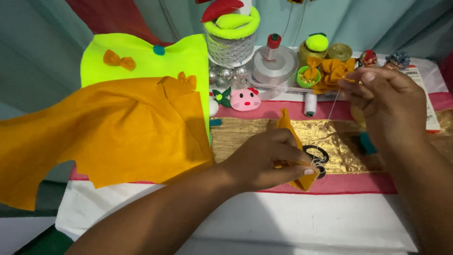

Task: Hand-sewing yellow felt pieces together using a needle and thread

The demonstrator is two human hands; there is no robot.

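My left hand [269, 160] pinches a small folded piece of orange felt [289, 123] at its middle, where white thread is wound around it. My right hand [384, 101] is raised to the right with fingers closed on the thread [333, 105], which runs taut down toward the felt piece. Black scissors [317, 155] lie on the gold fabric strip [240, 134] just under the felt piece.
A large orange felt sheet [108, 132] overlaps a neon yellow sheet [141, 59] on the left. At the back stand a white thread spool [310, 104], ribbon rolls [276, 66], a pink cat face [245, 100], silver beads, a green cup and finished orange bows [332, 71].
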